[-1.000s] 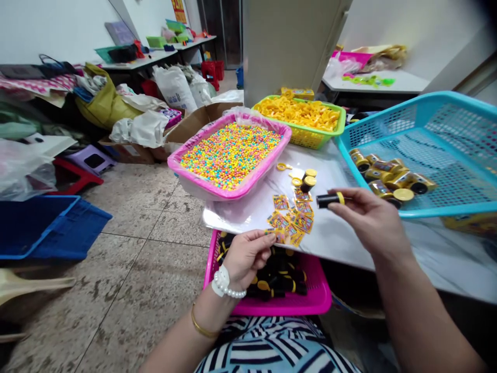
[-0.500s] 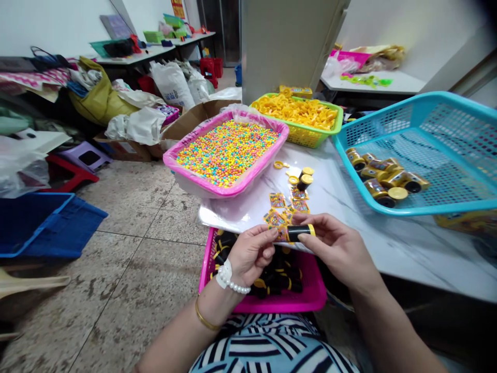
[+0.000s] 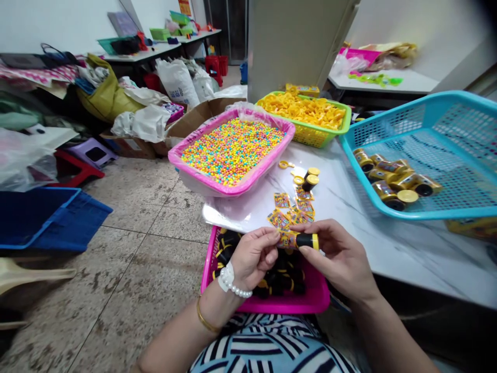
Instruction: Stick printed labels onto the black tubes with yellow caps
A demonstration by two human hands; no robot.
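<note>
Right hand [image 3: 344, 259]: fingers clamped on tube [image 3: 305, 240]. Left hand [image 3: 254, 255]: fingers pinching label [image 3: 288, 239] at tube's end. Tube lies between the 2 hands' fingers; loose labels [image 3: 281, 200] just beyond, on bench [image 3: 332, 181].

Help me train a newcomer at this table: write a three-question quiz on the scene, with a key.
1. Multiple choice: While the left hand pinches a printed label, the right hand holds:
A) a white bag
B) a black tube with a yellow end
C) a purple stool
2. True or false: The small colourful balls lie in the pink tray.
3. Fill the gap: The heaped yellow pieces are in a ____ basket.

Key: 1. B; 2. true; 3. green.
</note>
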